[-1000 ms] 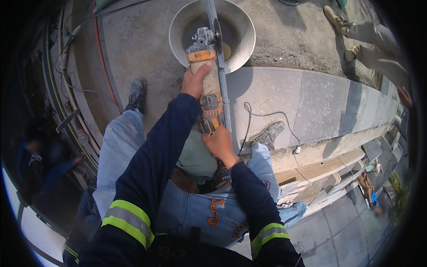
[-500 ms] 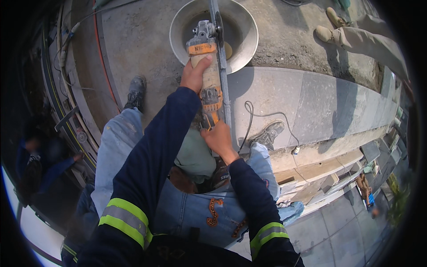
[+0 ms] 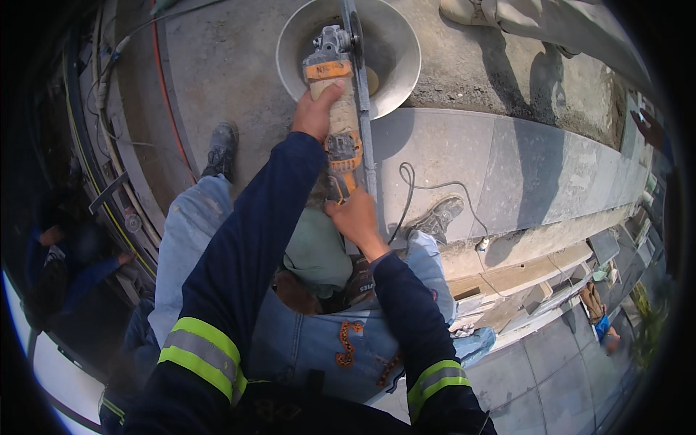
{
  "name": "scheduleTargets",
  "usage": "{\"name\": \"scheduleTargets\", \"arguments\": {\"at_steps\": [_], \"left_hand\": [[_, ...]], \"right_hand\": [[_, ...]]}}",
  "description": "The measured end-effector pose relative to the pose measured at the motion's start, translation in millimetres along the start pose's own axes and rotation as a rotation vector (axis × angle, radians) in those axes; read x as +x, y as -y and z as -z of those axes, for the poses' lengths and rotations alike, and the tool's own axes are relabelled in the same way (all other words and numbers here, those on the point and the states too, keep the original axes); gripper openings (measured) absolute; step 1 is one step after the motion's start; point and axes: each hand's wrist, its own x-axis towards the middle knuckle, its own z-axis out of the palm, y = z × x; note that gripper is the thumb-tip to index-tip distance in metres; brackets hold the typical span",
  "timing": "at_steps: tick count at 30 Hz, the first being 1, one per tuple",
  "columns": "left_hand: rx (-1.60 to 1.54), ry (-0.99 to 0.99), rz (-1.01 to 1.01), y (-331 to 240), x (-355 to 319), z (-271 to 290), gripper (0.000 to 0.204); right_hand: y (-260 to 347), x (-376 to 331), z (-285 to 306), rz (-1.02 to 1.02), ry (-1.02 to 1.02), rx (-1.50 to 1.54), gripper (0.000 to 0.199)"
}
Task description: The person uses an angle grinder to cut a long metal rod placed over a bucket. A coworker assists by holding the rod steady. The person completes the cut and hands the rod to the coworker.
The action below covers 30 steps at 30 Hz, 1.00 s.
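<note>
Since the earlier frame, the person in pale trousers at upper right is appearing nearer the metal basin, and the angle grinder is sitting slightly farther from the wearer's body, both hands shifting with it. I am seeing dark hand-marked lettering on the grinder's orange collar, and pale print is showing on a dark item between the knees, whose kind I cannot tell. Inside the round basin a yellowish round object is resting low; I cannot tell whether liquid is lying around it. The grinder is pointing away from the wearer, its head over the basin's mouth, its long axis running nearly parallel to the narrow grey strip just beside it. The black cutting disc is overlapping that strip. The left hand is clamping the body behind the head, while the right hand, well apart, is gripping the rear end.
</note>
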Motion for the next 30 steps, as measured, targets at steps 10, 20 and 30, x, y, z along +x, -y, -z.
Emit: {"name": "scheduleTargets", "arguments": {"at_steps": [10, 20, 30], "left_hand": [[-0.019, 0.013, 0.008, 21.9, -9.3, 10.3, 0.045], [0.027, 0.034, 0.026, 34.3, -13.3, 14.6, 0.05], [0.046, 0.053, 0.004, 54.7, -8.4, 30.4, 0.055]], "right_hand": [[-10.0, -15.0, -5.6, -0.036, -0.005, -0.017, 0.054], [-23.7, -24.0, -7.5, 0.008, -0.063, -0.036, 0.057], [-35.3, -29.3, -7.6, -0.04, 0.01, -0.025, 0.067]]}}
